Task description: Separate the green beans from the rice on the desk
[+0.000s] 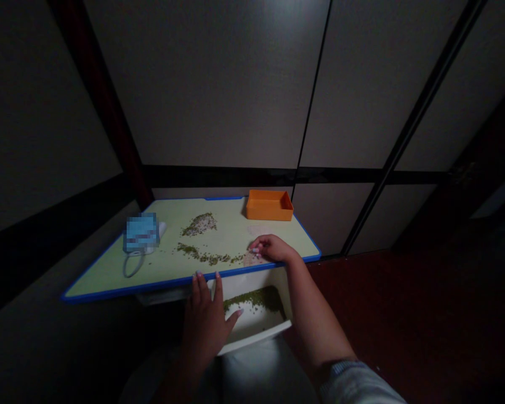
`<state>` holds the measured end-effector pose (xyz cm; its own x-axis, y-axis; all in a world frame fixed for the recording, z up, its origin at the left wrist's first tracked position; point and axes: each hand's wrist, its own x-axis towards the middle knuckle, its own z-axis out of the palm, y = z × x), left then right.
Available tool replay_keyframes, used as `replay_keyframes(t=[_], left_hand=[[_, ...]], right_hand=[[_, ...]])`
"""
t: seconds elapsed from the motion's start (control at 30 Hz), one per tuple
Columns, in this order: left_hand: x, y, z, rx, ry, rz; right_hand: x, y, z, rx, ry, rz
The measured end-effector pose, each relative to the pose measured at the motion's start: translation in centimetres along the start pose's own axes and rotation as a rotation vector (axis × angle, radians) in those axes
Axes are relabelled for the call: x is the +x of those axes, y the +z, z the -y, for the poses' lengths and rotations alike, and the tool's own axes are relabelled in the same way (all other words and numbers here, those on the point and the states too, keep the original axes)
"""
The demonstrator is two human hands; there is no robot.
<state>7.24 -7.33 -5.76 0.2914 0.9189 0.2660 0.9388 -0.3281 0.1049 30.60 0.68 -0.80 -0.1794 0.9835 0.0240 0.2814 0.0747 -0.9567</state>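
My right hand is over the near right part of a pale tabletop, its fingers curled and the tips together beside small grains. What lies between them, if anything, is too small to make out. A curved line of green beans or grains runs leftward from that hand. Farther back lies a paler, mixed pile of grains. My left hand has its fingers spread, with the tips at the table's blue front edge and the thumb over an open white drawer. Green grains lie along the drawer's far side.
An orange open box stands at the back right of the table. On the left is a blurred blue object with a grey loop. Cabinet panels rise behind; a red floor is at right.
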Motion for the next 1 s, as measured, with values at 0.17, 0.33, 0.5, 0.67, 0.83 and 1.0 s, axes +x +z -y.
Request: replay_keyframes(t=[0.17,0.33,0.5,0.67,0.83,1.0], left_hand=[[0.04,-0.09,-0.05,-0.003,-0.001,0.009],[-0.03,-0.12,-0.05,-0.007,-0.002,0.012],[-0.02,-0.10,-0.07,-0.014,-0.016,0.010],[0.04,-0.11,-0.07,-0.019,-0.018,0.012],[0.03,-0.16,0.01,-0.020,-0.016,0.014],[-0.01,-0.14,0.06,-0.023,-0.013,0.015]], right_hand=[[0.15,-0.01,-0.32,0.016,-0.011,-0.035],[0.17,-0.26,-0.42,0.006,-0.030,-0.105],[0.44,-0.52,-0.80,-0.027,-0.043,-0.197],[0.67,-0.62,-1.06,-0.054,-0.059,-0.258],[0.46,-0.52,-0.79,-0.078,-0.092,-0.275],[0.36,-0.27,-0.70,-0.098,-0.094,-0.272]])
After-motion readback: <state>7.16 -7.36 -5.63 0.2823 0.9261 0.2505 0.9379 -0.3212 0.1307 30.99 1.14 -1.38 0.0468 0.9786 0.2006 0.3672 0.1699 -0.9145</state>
